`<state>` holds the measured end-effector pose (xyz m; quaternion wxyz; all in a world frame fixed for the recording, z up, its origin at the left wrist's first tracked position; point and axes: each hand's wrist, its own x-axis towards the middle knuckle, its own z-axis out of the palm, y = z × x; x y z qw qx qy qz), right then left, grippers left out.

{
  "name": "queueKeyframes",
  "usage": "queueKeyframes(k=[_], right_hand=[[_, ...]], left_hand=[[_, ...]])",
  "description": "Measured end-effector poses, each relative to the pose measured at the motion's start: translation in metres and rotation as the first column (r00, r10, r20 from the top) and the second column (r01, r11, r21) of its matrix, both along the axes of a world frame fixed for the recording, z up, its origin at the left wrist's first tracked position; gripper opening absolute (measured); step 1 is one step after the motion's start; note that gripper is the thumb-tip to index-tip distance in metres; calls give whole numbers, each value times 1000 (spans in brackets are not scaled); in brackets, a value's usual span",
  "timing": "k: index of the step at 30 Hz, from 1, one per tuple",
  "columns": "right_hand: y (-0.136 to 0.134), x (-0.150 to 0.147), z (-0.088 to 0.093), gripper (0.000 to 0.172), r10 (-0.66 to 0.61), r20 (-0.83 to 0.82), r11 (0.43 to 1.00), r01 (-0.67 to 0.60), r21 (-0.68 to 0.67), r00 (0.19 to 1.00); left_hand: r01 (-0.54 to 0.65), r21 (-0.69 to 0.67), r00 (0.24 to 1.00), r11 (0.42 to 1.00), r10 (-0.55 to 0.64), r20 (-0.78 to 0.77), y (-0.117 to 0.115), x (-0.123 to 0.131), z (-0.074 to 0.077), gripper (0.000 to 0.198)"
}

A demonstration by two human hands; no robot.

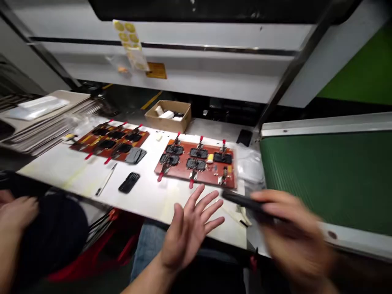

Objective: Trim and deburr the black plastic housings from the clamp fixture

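My left hand (pixel 192 230) is held palm up in front of the table edge, fingers spread, with nothing in it. My right hand (pixel 294 232), smeared by motion, grips a thin black flat piece (pixel 241 200) seen nearly edge-on; its exact kind cannot be made out. Just beyond my left hand lies a reddish-brown fixture board (pixel 208 174) with red-tipped toggle clamps and several black plastic parts (pixel 196 164) set on it. A small yellow-and-white block (pixel 210 158) sits among them. One more black plastic part (pixel 129 182) lies loose on the white table (pixel 153 200).
At left, a second fixture board (pixel 92 141) carries more black parts and a grey piece (pixel 135 155). A pen (pixel 106 179), a cardboard box (pixel 168 116) and a plastic bag (pixel 249 163) are nearby. The green conveyor (pixel 330 175) flanks the right; another person's hand (pixel 18 212) is at left.
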<state>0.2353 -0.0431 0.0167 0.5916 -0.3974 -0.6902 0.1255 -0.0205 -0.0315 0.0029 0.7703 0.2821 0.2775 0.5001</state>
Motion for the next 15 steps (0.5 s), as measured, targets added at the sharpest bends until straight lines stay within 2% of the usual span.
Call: queueKeyframes(k=[1,3,5,7,10,15], right_hand=[[0,-42,-13,52,95,49,996,-95,-2,994],[-1,-107,-33,41,163,111,986,-159,-42,980],[-2,-145,-45,40,179,149,979,-162,-122,972],[-3,-162,-52,50,179,153,973,-152,-173,972],[1,-172,-56,64,151,110,969,-125,-211,982],[19,-188,-63,65,64,0,947,-61,-315,998]], left_hand=[[-42,-75,996,996,48,78,-7,-5,2,77],[-161,-132,979,978,175,105,-11,-15,5,63],[-255,-103,964,961,261,45,-7,-29,6,44],[-264,-67,964,962,265,10,0,-45,5,35],[-244,-45,970,969,245,5,10,-66,2,30],[-225,-31,974,974,224,-33,34,-87,0,30]])
